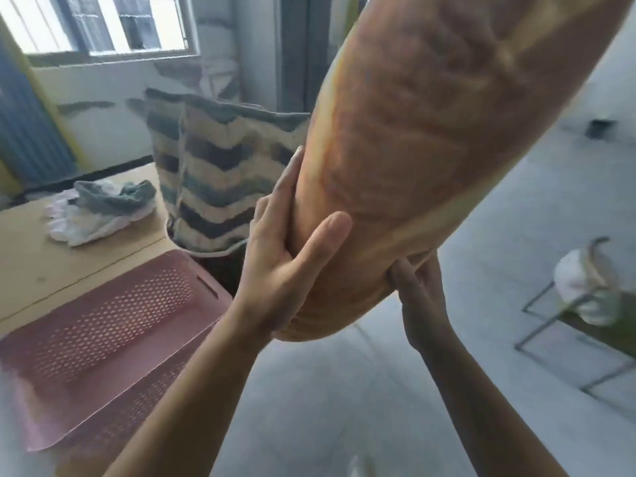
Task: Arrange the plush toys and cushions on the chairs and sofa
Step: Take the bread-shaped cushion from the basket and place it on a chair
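1. Grey floor (344,390) and wooden worktop (51,256), with pink basket (103,335) left of the grip.
2. Left hand (285,266) and right hand (418,290): both clasp the orange plush toy (413,149), raised at its lower end.
3. Striped cushions (220,180): upright, just behind the left hand.

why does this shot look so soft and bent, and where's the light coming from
Head view: motion blur smears the orange plush held in the left hand and right hand; wide-angle lens curves the edges; daylight enters from the window upper left, which is blown out; zigzag cushions stay soft too.
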